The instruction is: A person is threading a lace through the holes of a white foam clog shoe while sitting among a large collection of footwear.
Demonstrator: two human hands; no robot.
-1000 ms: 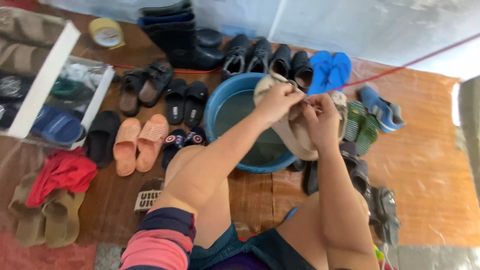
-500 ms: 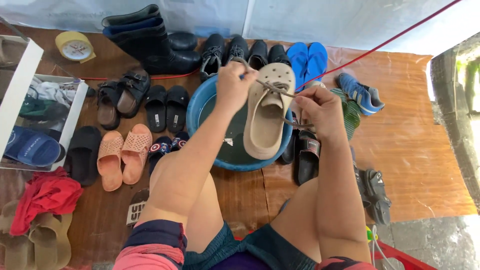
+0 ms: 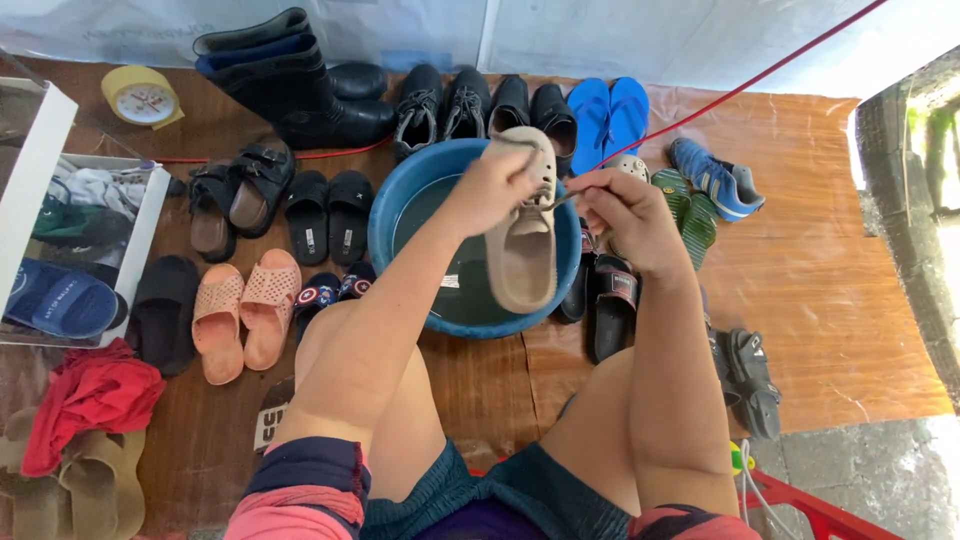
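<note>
Left hand (image 3: 497, 190) gripping beige clog (image 3: 524, 240) over blue basin (image 3: 400, 200); right hand (image 3: 622, 215) pinching its strap. Shoes crowding basin rim beyond hands; open floor lying right.

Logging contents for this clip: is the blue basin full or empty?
Partly filled: dark water shows inside the basin, its level well below the rim. The left hand holds a beige clog over it.
</note>
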